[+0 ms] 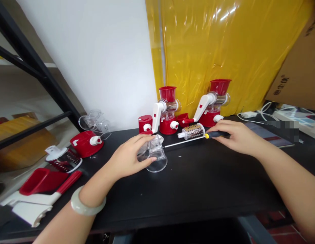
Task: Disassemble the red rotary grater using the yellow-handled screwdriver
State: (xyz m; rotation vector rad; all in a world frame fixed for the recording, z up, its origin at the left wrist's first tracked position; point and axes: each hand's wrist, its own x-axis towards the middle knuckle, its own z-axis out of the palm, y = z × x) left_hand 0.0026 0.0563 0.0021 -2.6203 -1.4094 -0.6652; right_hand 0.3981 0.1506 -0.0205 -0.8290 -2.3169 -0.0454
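My left hand (129,157) wraps over a clear plastic grater housing (154,156) that lies on the black table (198,189). My right hand (233,135) is closed on the black-and-yellow handle of a screwdriver (188,141), whose thin metal shaft points left toward the clear housing. A steel grater drum (192,131) with a white end lies just behind the shaft. A pale bangle sits on my left wrist.
Two assembled red-and-white rotary graters (167,110) (213,103) stand at the back by a yellow plastic sheet. Loose red and white parts (53,169), a red base (86,143) and clear housings (95,122) lie left. Cables, a power strip (297,122) and a cardboard box lie right.
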